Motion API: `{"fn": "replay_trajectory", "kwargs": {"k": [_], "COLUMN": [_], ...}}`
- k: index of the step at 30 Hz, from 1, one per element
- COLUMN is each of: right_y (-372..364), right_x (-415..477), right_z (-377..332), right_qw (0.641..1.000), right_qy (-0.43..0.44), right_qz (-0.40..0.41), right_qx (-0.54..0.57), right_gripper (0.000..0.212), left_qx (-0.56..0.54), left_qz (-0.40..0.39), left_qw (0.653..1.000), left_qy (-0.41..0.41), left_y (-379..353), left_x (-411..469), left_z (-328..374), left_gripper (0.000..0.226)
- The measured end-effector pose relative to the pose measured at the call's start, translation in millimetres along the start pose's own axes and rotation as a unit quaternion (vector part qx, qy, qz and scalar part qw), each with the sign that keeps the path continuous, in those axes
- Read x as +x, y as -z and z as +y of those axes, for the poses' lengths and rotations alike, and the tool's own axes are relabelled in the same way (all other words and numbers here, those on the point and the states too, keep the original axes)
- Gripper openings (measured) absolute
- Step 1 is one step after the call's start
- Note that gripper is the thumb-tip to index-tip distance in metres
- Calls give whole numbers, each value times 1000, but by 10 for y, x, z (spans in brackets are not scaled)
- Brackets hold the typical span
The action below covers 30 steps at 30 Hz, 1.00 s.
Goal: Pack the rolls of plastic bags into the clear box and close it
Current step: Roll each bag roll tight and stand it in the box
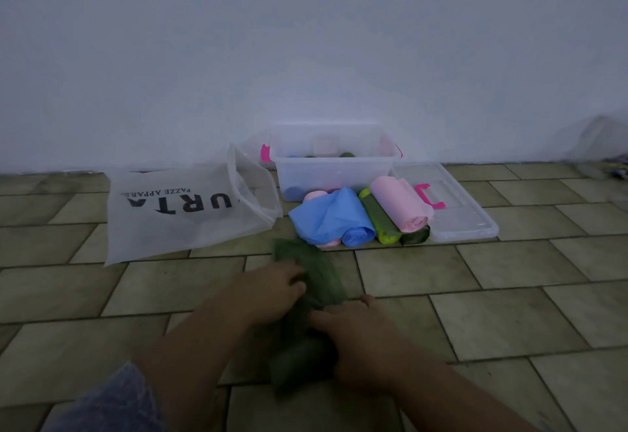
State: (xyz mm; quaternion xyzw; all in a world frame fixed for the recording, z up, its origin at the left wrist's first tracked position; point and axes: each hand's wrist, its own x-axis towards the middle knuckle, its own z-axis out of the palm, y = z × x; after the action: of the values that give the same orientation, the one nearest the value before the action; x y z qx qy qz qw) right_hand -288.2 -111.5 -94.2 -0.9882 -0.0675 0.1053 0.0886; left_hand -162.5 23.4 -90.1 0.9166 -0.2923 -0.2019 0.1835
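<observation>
A dark green roll of plastic bags (314, 282) lies partly unrolled on the tiled floor in front of me. My left hand (275, 287) grips its left side with curled fingers. My right hand (353, 326) holds the rolled part from the right. Farther back, the clear box (334, 173) stands open against the wall with a few rolls inside. In front of it lie a blue roll (334, 219), a light green roll (379, 219), a pink roll (399, 202) and another dark green roll (416, 236). The clear lid (458, 210) with a pink latch lies flat to the right.
A translucent white bag with black lettering (183, 214) lies on the floor left of the box. A plain white wall (306, 40) rises just behind the box. Some dark objects (616, 168) sit at the far right edge.
</observation>
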Motion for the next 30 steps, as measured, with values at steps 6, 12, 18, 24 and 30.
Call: {"fn": "replay_trajectory", "kwargs": {"k": [6, 12, 18, 24, 30], "right_y": [47, 65, 78, 22, -38], "right_x": [-8, -27, 47, 104, 104], "right_z": [8, -3, -20, -22, -120], "right_qw": [999, 999, 998, 997, 990], "right_qy": [9, 2, -23, -31, -75], "right_qz": [-21, -16, 28, 39, 69], "right_qx": [30, 36, 47, 61, 94], "right_gripper": [49, 48, 48, 51, 53], "left_qx": [-177, -282, -229, -111, 102], "left_qz": [162, 186, 257, 336, -66], "left_qw": [956, 935, 934, 935, 992], "left_qy": [166, 112, 94, -14, -26], "left_y": [155, 279, 477, 618, 189], "left_x": [333, 502, 482, 230, 67], "left_z": [-240, -282, -398, -147, 54], "left_gripper": [80, 76, 70, 39, 36]}}
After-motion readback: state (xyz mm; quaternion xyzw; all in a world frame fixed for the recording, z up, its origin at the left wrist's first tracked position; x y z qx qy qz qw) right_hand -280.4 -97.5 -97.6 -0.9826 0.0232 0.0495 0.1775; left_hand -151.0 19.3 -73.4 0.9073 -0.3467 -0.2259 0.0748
